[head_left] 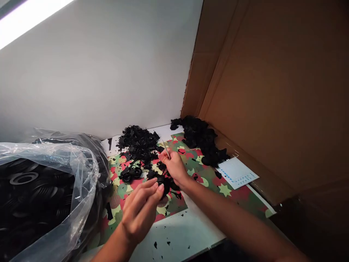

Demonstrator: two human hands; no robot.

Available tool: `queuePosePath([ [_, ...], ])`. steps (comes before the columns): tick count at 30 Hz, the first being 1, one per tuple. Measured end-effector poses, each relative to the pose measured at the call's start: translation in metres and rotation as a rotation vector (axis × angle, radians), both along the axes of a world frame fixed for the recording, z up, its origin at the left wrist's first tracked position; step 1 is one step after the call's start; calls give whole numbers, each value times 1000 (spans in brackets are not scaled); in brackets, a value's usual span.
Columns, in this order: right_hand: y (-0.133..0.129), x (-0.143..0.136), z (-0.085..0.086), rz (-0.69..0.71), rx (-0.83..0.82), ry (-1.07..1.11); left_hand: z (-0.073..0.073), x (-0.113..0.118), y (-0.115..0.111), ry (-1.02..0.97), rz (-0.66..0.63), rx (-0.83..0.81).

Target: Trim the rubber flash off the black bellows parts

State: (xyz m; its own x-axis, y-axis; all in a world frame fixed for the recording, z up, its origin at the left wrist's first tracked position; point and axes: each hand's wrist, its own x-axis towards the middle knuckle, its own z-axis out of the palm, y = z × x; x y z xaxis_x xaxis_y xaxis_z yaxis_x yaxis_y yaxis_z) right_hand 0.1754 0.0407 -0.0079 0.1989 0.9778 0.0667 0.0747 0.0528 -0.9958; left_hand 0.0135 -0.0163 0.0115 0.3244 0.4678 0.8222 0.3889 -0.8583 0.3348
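Observation:
My right hand (174, 167) is closed around a slim, pale metal-looking tool (165, 149), whose thin end points up and away; its exact kind is unclear. My left hand (143, 207) has its thumb and fingers pinched on a black rubber part (163, 185), partly hidden by the fingertips. Just beyond the left fingers lie a few black rubber rings (131, 174). Behind the right hand rises a heap of black rubber scraps (137, 142).
At left stands a clear plastic bag (91, 182) full of black rubber rings (24, 178). A second dark pile (200, 136) lies against a cardboard wall (267, 91). A white printed card (238, 173) rests right on the camouflage-patterned sheet (212, 183). Small scraps dot the white table (174, 233).

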Motion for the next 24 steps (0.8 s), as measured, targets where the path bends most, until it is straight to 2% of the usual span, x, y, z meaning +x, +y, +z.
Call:
queuePosePath([
  [3,6,9,-5,40,16,-81,7,-1,2,-171,97,-290],
  [7,6,12,-8,99,45,-181,6,-8,15,-389,1,-704],
  [10,1,12,-4,91,97,-225,1,-10,18,-476,-10,-885],
  [13,-10,11,5,72,238,-229,0,-11,17,-488,28,-964],
  [16,-23,10,16,66,402,-214,1,-13,18,-463,67,-961],
  [19,-30,9,22,77,440,-257,3,-15,20,-443,103,-942],
  [24,-29,10,22,244,476,-322,7,-16,21,-439,128,-949],
])
